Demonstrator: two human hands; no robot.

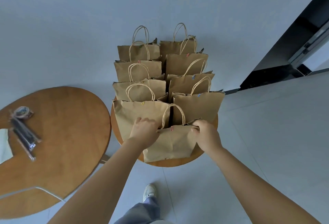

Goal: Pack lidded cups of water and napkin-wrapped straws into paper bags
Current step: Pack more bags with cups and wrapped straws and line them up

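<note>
A brown paper bag (170, 145), clipped shut at the top, is stood at the front of a small round wooden worktop (196, 156). Its top edge is held in the grip of the left hand (145, 128) and the right hand (204, 131), one at each end.

Soft, cool, even daylight with faint shadows; wide-angle bending warps the edges, and the whole picture looks slightly blurred.
</note>
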